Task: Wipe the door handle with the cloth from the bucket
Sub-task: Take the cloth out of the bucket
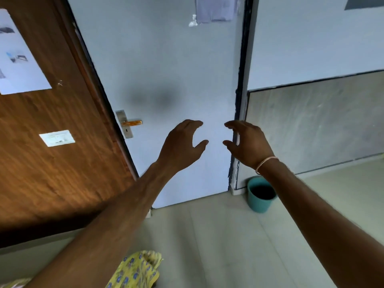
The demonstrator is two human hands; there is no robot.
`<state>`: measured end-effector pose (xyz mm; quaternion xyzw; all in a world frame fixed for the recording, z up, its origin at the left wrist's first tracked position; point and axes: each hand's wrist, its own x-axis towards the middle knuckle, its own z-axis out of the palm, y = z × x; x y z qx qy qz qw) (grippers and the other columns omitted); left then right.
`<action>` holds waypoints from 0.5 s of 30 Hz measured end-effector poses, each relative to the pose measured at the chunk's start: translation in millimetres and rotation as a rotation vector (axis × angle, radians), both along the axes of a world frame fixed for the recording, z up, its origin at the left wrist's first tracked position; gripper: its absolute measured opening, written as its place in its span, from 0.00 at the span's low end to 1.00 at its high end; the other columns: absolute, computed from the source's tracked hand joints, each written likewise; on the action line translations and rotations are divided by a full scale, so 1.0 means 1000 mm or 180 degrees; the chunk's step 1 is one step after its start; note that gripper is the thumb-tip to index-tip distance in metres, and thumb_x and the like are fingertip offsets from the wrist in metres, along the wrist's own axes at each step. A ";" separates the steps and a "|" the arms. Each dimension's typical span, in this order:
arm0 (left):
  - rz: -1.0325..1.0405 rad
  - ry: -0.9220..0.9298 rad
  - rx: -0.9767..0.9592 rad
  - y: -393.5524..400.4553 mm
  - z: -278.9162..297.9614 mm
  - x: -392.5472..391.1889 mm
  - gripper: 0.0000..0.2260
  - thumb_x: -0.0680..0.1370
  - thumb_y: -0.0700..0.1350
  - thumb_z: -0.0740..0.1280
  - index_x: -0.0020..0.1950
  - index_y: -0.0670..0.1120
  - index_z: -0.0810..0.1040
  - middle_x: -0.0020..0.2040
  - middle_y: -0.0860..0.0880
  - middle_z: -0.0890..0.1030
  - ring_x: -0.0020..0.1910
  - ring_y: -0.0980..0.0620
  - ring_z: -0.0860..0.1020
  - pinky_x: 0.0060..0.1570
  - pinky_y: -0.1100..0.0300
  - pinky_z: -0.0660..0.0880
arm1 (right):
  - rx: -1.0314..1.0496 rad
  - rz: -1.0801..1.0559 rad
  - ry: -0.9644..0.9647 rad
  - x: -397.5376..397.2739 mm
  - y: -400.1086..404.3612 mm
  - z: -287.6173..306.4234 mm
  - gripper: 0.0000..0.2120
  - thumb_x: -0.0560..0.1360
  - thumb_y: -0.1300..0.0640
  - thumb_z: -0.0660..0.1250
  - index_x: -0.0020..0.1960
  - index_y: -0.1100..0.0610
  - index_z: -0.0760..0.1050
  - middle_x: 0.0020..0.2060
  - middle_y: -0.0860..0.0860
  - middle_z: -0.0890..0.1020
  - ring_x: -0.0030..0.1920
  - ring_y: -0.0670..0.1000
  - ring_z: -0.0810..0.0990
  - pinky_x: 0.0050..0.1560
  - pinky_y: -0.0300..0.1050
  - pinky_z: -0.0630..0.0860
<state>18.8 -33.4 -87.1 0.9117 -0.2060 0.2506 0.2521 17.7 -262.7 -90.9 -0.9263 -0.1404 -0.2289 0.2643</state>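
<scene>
A pale blue door (166, 59) stands shut ahead of me. Its orange lever handle (132, 122) sits on a metal plate (124, 124) at the door's left edge. A teal bucket (260, 201) stands on the floor at the lower right of the door frame; its inside looks dark and I cannot make out a cloth in it. My left hand (182, 146) and my right hand (247, 142) are both raised in front of the door, fingers curled and apart, holding nothing. The left hand is to the right of the handle, not touching it.
A brown wooden panel (52, 152) with a paper sheet (18, 59) and a white switch plate (57, 138) fills the left side. A grey tiled skirting (311, 125) runs along the right wall. A paper (216, 9) is taped high on the door. Pale tiles cover the floor (218, 235).
</scene>
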 end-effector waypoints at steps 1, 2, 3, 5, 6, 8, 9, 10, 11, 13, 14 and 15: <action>-0.0071 0.0034 -0.0063 -0.004 -0.008 0.000 0.24 0.80 0.49 0.78 0.74 0.43 0.79 0.69 0.46 0.83 0.67 0.45 0.82 0.69 0.50 0.78 | 0.0012 -0.0069 0.0023 -0.005 -0.002 -0.009 0.26 0.76 0.55 0.79 0.73 0.54 0.78 0.66 0.53 0.84 0.65 0.57 0.83 0.66 0.57 0.81; -0.0153 0.0120 -0.0114 -0.012 -0.020 0.001 0.25 0.80 0.49 0.78 0.74 0.43 0.79 0.68 0.46 0.83 0.66 0.45 0.82 0.68 0.50 0.79 | 0.0028 -0.0179 0.0104 -0.010 -0.008 -0.021 0.26 0.77 0.54 0.79 0.73 0.53 0.78 0.66 0.52 0.84 0.66 0.57 0.83 0.66 0.56 0.81; -0.0201 0.0205 -0.0159 -0.019 -0.031 0.002 0.25 0.79 0.49 0.78 0.74 0.44 0.79 0.68 0.47 0.83 0.66 0.45 0.82 0.68 0.50 0.79 | 0.0046 -0.0275 0.0191 -0.015 -0.013 -0.030 0.26 0.77 0.54 0.79 0.73 0.52 0.78 0.67 0.51 0.84 0.66 0.56 0.83 0.65 0.56 0.81; -0.0318 0.0366 -0.0203 -0.034 -0.055 0.003 0.25 0.79 0.48 0.79 0.74 0.44 0.79 0.67 0.47 0.84 0.65 0.45 0.82 0.67 0.48 0.80 | 0.0039 -0.0442 0.0366 -0.022 -0.026 -0.049 0.27 0.77 0.52 0.79 0.73 0.51 0.77 0.67 0.51 0.84 0.66 0.56 0.82 0.64 0.54 0.81; -0.0387 0.0431 -0.0224 -0.042 -0.066 0.005 0.25 0.79 0.48 0.79 0.74 0.44 0.79 0.67 0.47 0.84 0.65 0.45 0.82 0.67 0.47 0.80 | 0.0024 -0.0518 0.0441 -0.024 -0.033 -0.058 0.27 0.77 0.52 0.78 0.74 0.51 0.77 0.67 0.51 0.84 0.66 0.56 0.82 0.64 0.54 0.81; -0.0533 0.0615 -0.0231 -0.064 -0.090 0.012 0.25 0.79 0.48 0.79 0.74 0.44 0.79 0.68 0.47 0.84 0.65 0.45 0.82 0.67 0.46 0.81 | -0.0028 -0.0666 0.0607 -0.026 -0.053 -0.078 0.27 0.77 0.52 0.78 0.74 0.51 0.77 0.67 0.51 0.84 0.66 0.57 0.82 0.64 0.54 0.80; -0.0601 0.0681 -0.0228 -0.076 -0.101 0.017 0.25 0.79 0.48 0.79 0.74 0.44 0.79 0.67 0.47 0.84 0.65 0.45 0.82 0.67 0.45 0.81 | -0.0048 -0.0734 0.0690 -0.024 -0.064 -0.088 0.26 0.77 0.52 0.78 0.74 0.51 0.77 0.67 0.52 0.84 0.66 0.57 0.81 0.65 0.53 0.79; -0.0653 0.0739 -0.0220 -0.089 -0.112 0.023 0.24 0.78 0.48 0.79 0.73 0.44 0.80 0.67 0.47 0.84 0.64 0.45 0.82 0.66 0.45 0.81 | -0.0050 -0.0809 0.0788 -0.022 -0.076 -0.099 0.26 0.77 0.53 0.78 0.74 0.51 0.77 0.67 0.52 0.84 0.66 0.57 0.81 0.65 0.53 0.79; -0.0694 0.0787 -0.0228 -0.099 -0.120 0.028 0.24 0.78 0.47 0.79 0.72 0.44 0.80 0.66 0.46 0.84 0.64 0.45 0.83 0.65 0.45 0.82 | -0.0028 -0.0866 0.0867 -0.019 -0.086 -0.107 0.26 0.76 0.53 0.78 0.73 0.50 0.78 0.66 0.52 0.84 0.66 0.57 0.81 0.64 0.54 0.79; -0.0738 0.0911 -0.0241 -0.126 -0.140 0.044 0.23 0.78 0.47 0.79 0.72 0.43 0.80 0.66 0.46 0.84 0.63 0.45 0.83 0.65 0.46 0.82 | 0.0070 -0.0981 0.0984 -0.010 -0.111 -0.129 0.25 0.76 0.53 0.78 0.72 0.50 0.79 0.65 0.52 0.84 0.64 0.58 0.82 0.63 0.55 0.81; -0.0746 0.0944 -0.0250 -0.141 -0.149 0.054 0.23 0.78 0.47 0.79 0.71 0.43 0.81 0.66 0.46 0.85 0.62 0.45 0.83 0.65 0.47 0.82 | 0.0125 -0.1014 0.1012 -0.003 -0.124 -0.140 0.24 0.76 0.53 0.78 0.71 0.50 0.79 0.64 0.52 0.85 0.63 0.58 0.83 0.62 0.56 0.82; -0.0746 0.0992 -0.0270 -0.155 -0.159 0.063 0.23 0.78 0.47 0.79 0.71 0.43 0.81 0.65 0.46 0.85 0.62 0.45 0.83 0.64 0.46 0.82 | 0.0177 -0.1030 0.1048 0.005 -0.137 -0.152 0.23 0.75 0.53 0.78 0.70 0.51 0.80 0.63 0.52 0.85 0.63 0.58 0.83 0.61 0.57 0.82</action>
